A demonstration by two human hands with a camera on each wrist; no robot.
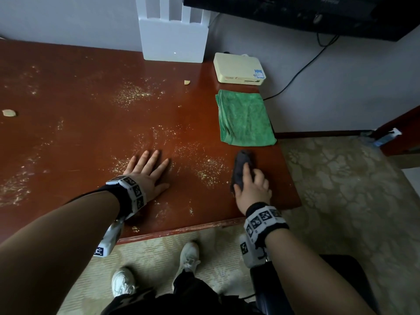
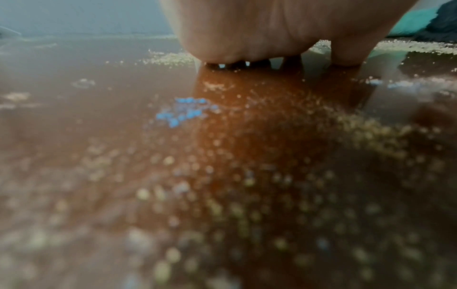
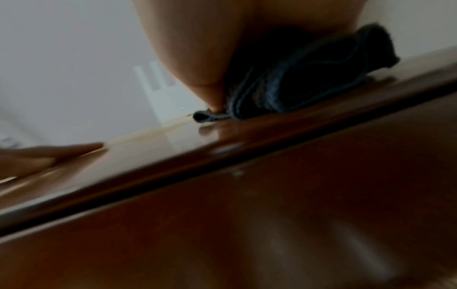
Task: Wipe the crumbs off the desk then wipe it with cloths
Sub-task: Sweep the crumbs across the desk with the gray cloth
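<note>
Pale crumbs [image 1: 134, 94] lie scattered over the reddish-brown desk [image 1: 79, 137], with more crumbs [image 2: 173, 58] close in the left wrist view. My left hand [image 1: 150, 167] rests flat on the desk, fingers straight and spread. My right hand [image 1: 252, 180] grips a bunched dark grey cloth [image 1: 242, 164] near the desk's right front corner; the cloth [image 3: 309, 78] touches the desk top under the palm. A folded green cloth [image 1: 244, 118] lies beyond it by the right edge.
A white foam block [image 1: 173, 39] and a cream box [image 1: 238, 68] stand at the back. Larger biscuit pieces [image 1: 9, 113] lie at the left and near the foam block. A black cable [image 1: 295, 76] hangs past the right edge. My shoes [image 1: 188, 255] are below the front edge.
</note>
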